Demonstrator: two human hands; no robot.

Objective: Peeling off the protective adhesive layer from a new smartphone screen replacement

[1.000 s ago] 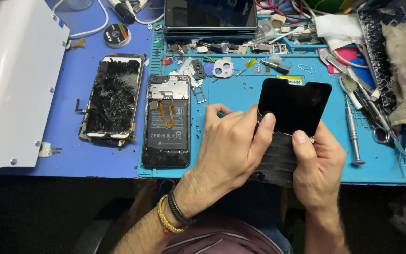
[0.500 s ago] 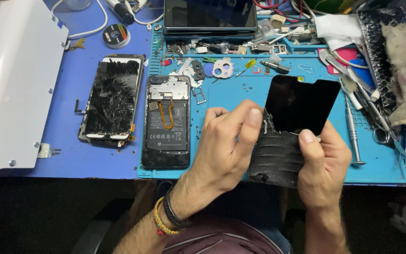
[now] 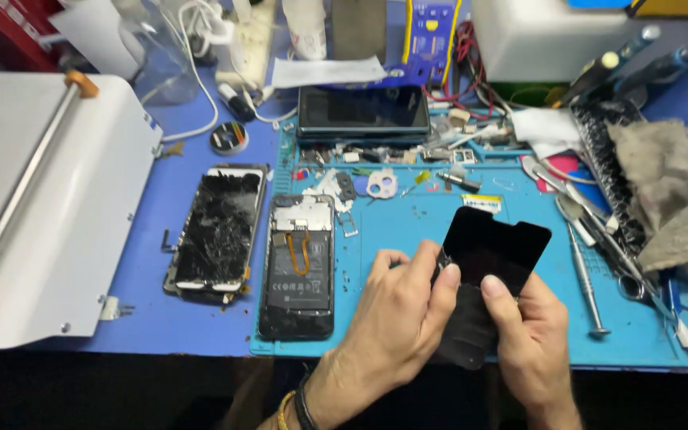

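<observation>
Both hands hold a black phone screen panel (image 3: 494, 245) over the blue work mat (image 3: 408, 231). My left hand (image 3: 396, 318) pinches the panel's left edge with thumb and fingers. My right hand (image 3: 529, 334) grips its lower right, thumb on the dark face. A crinkled dark film (image 3: 465, 330) hangs below the panel between the hands. To the left lies an opened phone body (image 3: 299, 267) with its battery and an orange flex cable showing. Further left lies a phone with a shattered screen (image 3: 216, 231).
A white machine (image 3: 41, 199) fills the left side. A dark tablet-like device (image 3: 362, 110) sits at the mat's back edge among small parts and screws. Tweezers and screwdrivers (image 3: 587, 271) lie right of the hands, beside a grey cloth (image 3: 670, 195).
The view has tilted up, showing more of the bench's back. The panel has turned and tipped upward in my hands, and my left thumb has shifted along its left edge.
</observation>
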